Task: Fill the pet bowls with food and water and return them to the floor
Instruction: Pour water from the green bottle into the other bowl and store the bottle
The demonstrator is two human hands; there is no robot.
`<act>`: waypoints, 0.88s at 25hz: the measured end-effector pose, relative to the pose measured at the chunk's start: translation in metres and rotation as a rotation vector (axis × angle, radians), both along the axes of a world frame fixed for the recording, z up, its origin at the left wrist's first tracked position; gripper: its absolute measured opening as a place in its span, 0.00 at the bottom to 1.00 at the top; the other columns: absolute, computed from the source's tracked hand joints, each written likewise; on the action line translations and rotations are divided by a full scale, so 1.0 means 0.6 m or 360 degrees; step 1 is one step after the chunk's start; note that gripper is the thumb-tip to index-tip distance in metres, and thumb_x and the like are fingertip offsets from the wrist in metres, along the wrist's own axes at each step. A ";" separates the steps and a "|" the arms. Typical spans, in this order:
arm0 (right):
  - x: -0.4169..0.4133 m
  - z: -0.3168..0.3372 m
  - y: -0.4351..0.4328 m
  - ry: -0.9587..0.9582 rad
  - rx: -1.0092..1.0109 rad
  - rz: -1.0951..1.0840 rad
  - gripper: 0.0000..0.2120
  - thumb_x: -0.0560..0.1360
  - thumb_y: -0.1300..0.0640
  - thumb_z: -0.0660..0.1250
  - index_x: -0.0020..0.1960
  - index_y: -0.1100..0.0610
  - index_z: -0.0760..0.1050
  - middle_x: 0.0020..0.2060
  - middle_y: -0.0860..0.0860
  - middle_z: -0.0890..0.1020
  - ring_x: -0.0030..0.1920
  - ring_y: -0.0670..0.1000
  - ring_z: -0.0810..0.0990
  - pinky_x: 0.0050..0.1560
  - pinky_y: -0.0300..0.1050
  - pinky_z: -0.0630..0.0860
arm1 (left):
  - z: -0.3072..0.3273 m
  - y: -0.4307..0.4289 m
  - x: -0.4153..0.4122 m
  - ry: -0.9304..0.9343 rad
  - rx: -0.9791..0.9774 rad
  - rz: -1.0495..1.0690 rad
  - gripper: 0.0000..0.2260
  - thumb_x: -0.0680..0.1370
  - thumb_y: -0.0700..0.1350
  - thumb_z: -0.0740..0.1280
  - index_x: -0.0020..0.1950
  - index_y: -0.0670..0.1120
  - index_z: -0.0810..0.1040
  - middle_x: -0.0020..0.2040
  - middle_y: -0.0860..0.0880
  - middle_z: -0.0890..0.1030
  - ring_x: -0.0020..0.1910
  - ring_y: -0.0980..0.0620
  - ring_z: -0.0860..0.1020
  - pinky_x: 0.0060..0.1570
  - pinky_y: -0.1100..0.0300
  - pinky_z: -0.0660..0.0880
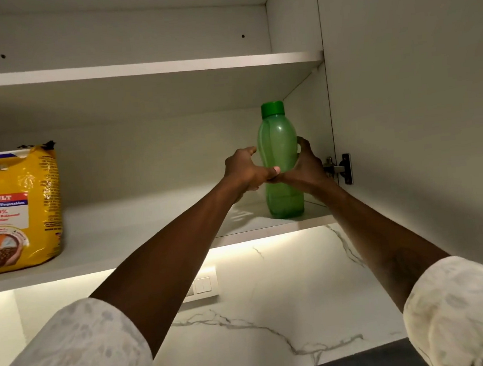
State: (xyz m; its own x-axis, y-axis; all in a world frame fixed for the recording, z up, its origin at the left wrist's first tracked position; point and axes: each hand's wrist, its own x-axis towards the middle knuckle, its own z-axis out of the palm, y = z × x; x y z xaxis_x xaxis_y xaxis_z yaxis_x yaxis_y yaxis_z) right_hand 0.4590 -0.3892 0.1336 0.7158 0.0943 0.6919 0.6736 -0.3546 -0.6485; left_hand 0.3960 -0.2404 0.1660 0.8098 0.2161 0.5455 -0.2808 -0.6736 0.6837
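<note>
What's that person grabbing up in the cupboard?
A person reaches both arms into an open wall cupboard. The left hand and right hand grip a green bottle from either side; it stands upright on the lower shelf, cap on. A yellow pet food bag sits untouched farther left on the same shelf.

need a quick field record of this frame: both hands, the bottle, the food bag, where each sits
green bottle: upright, cap on, standing at the right end of the lower shelf
left hand: grip on the bottle's left side, thumb across its front
right hand: grip on the bottle's right side, fingers curled behind it
food bag: yellow, upright, left end of the same shelf, apart from the bottle
</note>
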 end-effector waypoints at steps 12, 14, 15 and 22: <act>-0.213 -0.076 -0.053 -0.0319 -0.0179 -0.0303 0.50 0.72 0.37 0.76 0.83 0.53 0.53 0.77 0.55 0.70 0.74 0.59 0.70 0.67 0.55 0.72 | -0.054 -0.024 -0.194 -0.0151 0.0902 0.0163 0.37 0.77 0.62 0.72 0.80 0.44 0.68 0.77 0.43 0.74 0.77 0.40 0.69 0.73 0.47 0.68; -0.247 -0.083 -0.073 -0.0318 -0.0206 -0.0329 0.50 0.71 0.36 0.75 0.83 0.52 0.53 0.77 0.54 0.69 0.74 0.59 0.70 0.69 0.59 0.72 | -0.054 -0.039 -0.239 -0.0158 0.1037 0.0158 0.36 0.77 0.57 0.74 0.81 0.44 0.67 0.77 0.42 0.73 0.76 0.39 0.70 0.71 0.46 0.71; -0.267 -0.085 -0.083 -0.0325 -0.0203 -0.0337 0.50 0.71 0.36 0.75 0.82 0.52 0.54 0.77 0.54 0.69 0.73 0.58 0.71 0.69 0.60 0.73 | -0.054 -0.048 -0.261 -0.0146 0.1134 0.0178 0.37 0.77 0.55 0.74 0.82 0.44 0.65 0.78 0.41 0.72 0.75 0.38 0.70 0.71 0.46 0.71; -0.420 -0.118 -0.173 -0.0422 -0.0199 -0.0274 0.44 0.73 0.37 0.71 0.81 0.54 0.58 0.77 0.52 0.71 0.73 0.56 0.73 0.70 0.58 0.73 | -0.088 -0.156 -0.422 -0.0086 0.1539 0.0236 0.45 0.75 0.61 0.73 0.85 0.47 0.55 0.86 0.42 0.55 0.82 0.41 0.60 0.80 0.35 0.55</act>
State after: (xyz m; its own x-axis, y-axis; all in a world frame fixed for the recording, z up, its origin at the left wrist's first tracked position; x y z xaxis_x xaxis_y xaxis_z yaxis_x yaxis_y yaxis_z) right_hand 0.2068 -0.4928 0.0626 0.5255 0.0833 0.8467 0.7361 -0.5437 -0.4033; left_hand 0.1431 -0.3340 0.1131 0.7793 -0.2461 0.5763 -0.1629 -0.9676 -0.1929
